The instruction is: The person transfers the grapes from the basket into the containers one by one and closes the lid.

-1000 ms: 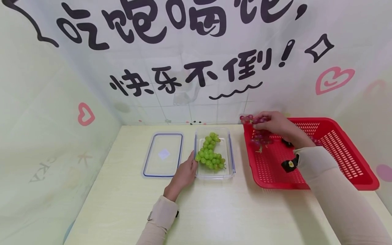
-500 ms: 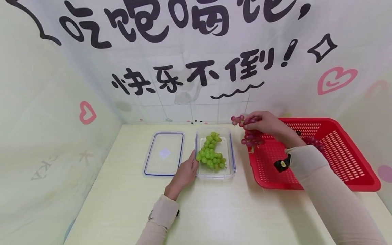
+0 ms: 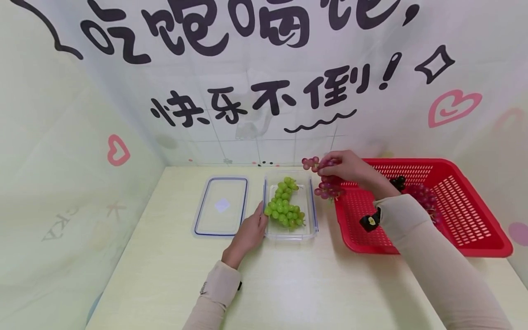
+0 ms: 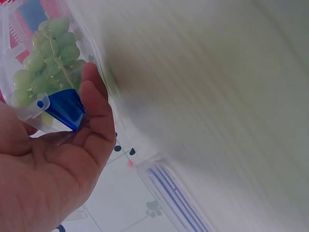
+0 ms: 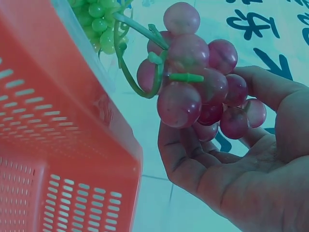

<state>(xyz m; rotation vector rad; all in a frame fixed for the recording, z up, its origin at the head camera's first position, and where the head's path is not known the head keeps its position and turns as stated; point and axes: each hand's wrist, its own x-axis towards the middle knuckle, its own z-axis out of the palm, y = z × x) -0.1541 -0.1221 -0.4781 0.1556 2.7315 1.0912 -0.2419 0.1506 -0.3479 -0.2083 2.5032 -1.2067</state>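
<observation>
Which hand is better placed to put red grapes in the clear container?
Probably the right hand: it holds red grapes near the clear container, while the left hand grips its side.

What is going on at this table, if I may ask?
A person's right hand holds red grapes near the left edge of the basket, with the box farther left. The left hand grips the box's left side. Green grapes lie in the box. Its lid is off, flat on the table.
</observation>
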